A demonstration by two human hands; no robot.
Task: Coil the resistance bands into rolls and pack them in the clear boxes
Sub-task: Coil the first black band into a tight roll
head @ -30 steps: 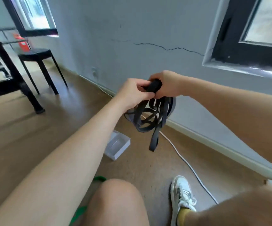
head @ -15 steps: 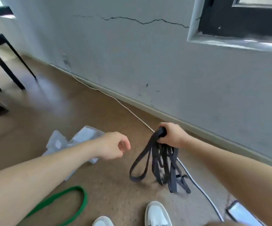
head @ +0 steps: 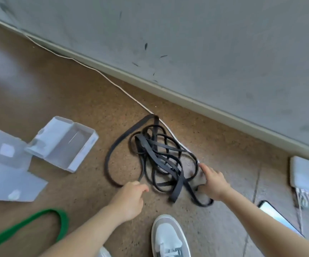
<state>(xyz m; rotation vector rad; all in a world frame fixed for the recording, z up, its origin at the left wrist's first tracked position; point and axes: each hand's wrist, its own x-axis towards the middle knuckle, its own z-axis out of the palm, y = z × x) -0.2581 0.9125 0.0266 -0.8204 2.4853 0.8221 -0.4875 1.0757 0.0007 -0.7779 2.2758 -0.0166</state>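
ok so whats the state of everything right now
black resistance bands: tangled loose on floor, uncoiled
green resistance band: flat on floor, uncoiled
clear box: open, empty
left hand: fingers curled by the bands, hold unclear
right hand: fingers straight, touching the bands
phone: screen lit

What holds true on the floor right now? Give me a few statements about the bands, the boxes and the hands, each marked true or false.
1. The tangled black rubber resistance bands lie in a loose heap on the brown floor. True.
2. A coiled band sits inside the open clear plastic box. False: that box holds no band.
3. The green rubber resistance band lies on the floor, to the left of the left hand. True.
4. The right hand holds the black bands up in the air. False: it is down at floor level by the heap's right edge, and the bands lie on the floor.
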